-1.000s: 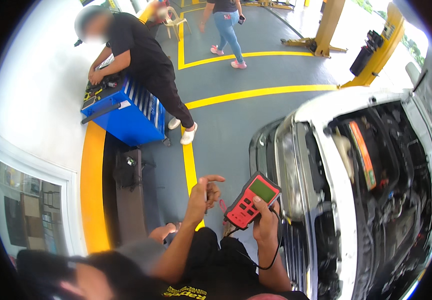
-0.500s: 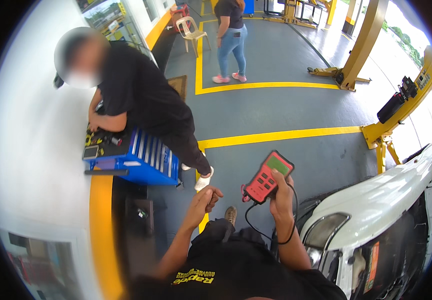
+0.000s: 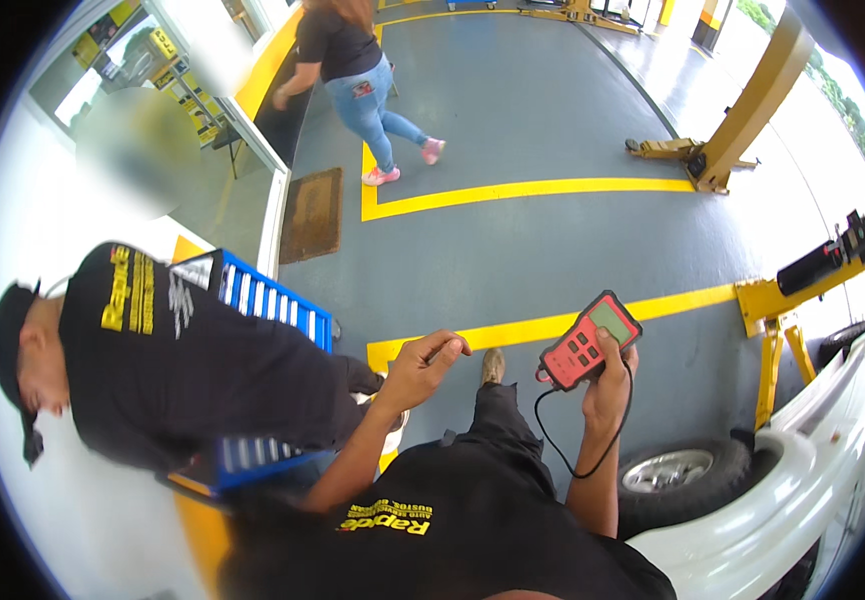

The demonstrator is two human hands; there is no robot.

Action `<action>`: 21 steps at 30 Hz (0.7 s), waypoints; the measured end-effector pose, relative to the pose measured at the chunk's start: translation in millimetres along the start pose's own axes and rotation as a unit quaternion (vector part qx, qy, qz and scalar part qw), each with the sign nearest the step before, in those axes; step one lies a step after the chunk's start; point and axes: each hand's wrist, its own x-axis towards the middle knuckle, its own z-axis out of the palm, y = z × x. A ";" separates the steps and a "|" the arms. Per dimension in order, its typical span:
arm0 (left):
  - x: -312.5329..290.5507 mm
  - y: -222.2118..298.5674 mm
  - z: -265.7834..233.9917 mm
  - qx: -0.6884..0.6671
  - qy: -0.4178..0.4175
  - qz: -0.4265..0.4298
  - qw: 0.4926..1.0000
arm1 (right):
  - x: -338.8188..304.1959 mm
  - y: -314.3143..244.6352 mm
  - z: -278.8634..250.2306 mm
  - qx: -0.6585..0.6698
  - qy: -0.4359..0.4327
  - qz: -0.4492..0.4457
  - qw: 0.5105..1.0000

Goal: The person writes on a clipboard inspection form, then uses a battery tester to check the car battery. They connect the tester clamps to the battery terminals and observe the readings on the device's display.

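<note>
My right hand [image 3: 610,385] grips a red handheld tester [image 3: 573,352] with black edges, a small greenish screen and several dark buttons. My thumb lies over its face near the screen. From its lower end a black cable [image 3: 585,475] loops down and back up beside my wrist. My left hand [image 3: 421,372] hangs in front of my body, left of the tester and apart from it. Its fingers are curled together with the thumb against them, and nothing shows in them.
A person in a black shirt and cap [image 3: 143,350] bends beside a blue tool cabinet [image 3: 323,330] at left. Another person in jeans [image 3: 358,95] is farther ahead, near a brown mat [image 3: 311,215]. Yellow lift posts [image 3: 753,100], a wheel [image 3: 673,472] and a white vehicle [image 3: 783,510] line the right.
My view has shifted forward and turned, bringing the mat and wheel into sight. The person in jeans has stepped left. My right hand still holds the tester; my left fingers stay curled.
</note>
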 end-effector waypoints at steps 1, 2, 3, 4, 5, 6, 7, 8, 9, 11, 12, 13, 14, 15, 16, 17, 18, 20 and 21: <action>35.1 3.6 -10.7 0.044 0.005 0.004 0.999 | 38.3 0.9 17.1 -0.009 -0.006 0.003 1.000; 68.3 7.8 -20.5 0.089 0.011 0.008 0.996 | 76.0 2.7 36.2 -0.018 -0.012 0.007 1.000; 94.8 13.1 -28.3 0.114 0.013 0.002 0.993 | 112.6 5.6 57.9 -0.030 -0.010 0.018 0.999; 122.2 15.5 -40.6 0.123 0.011 -0.010 0.992 | 146.3 5.4 85.0 -0.041 -0.034 0.033 0.998; 145.8 16.1 -47.8 0.126 0.007 -0.025 0.992 | 176.7 2.5 106.7 -0.060 -0.055 0.049 0.995; 168.6 16.5 -56.5 0.128 0.004 -0.040 0.991 | 205.5 1.1 131.1 -0.079 -0.077 0.066 0.992; 196.5 15.9 -67.3 0.139 0.023 -0.002 0.990 | 234.4 1.1 163.6 -0.072 -0.104 0.032 0.991; 223.9 12.8 -78.8 0.129 0.048 -0.023 0.990 | 269.2 2.2 180.7 -0.138 -0.141 0.060 0.979; 249.7 11.1 -89.6 0.118 0.073 -0.044 0.989 | 302.0 7.2 203.8 -0.129 -0.163 0.059 0.976; 305.1 1.6 -115.1 0.105 0.117 -0.089 0.984 | 372.1 22.7 247.9 -0.103 -0.192 0.077 0.973; 332.5 -6.5 -127.9 0.099 0.140 -0.111 0.979 | 407.5 29.3 269.8 -0.106 -0.194 0.073 0.972; 347.0 -17.3 -137.7 0.091 0.165 -0.137 0.972 | 430.7 38.7 289.8 -0.109 -0.199 0.074 0.971; 379.4 -24.6 -148.9 0.079 0.194 -0.129 0.969 | 466.5 43.8 316.4 -0.109 -0.204 0.068 0.971; 413.8 -34.2 -160.4 0.066 0.221 -0.120 0.966 | 503.1 49.8 340.5 -0.133 -0.208 0.062 0.967; 445.9 -37.3 -176.6 0.056 0.246 -0.114 0.961 | 538.0 54.3 364.9 -0.150 -0.216 0.062 0.963; 480.6 -40.2 -195.3 0.064 0.238 -0.138 0.959 | 575.2 58.8 387.7 -0.166 -0.222 0.062 0.959; 517.6 -42.7 -216.7 0.069 0.256 -0.123 0.956 | 610.6 62.5 412.2 -0.182 -0.228 0.061 0.955; 589.6 -34.7 -249.4 0.061 0.286 -0.102 0.951 | 669.4 52.8 457.7 -0.208 -0.188 0.033 0.959; 632.9 -27.4 -266.0 0.057 0.291 -0.093 0.951 | 707.3 51.3 473.2 -0.211 -0.181 0.006 0.961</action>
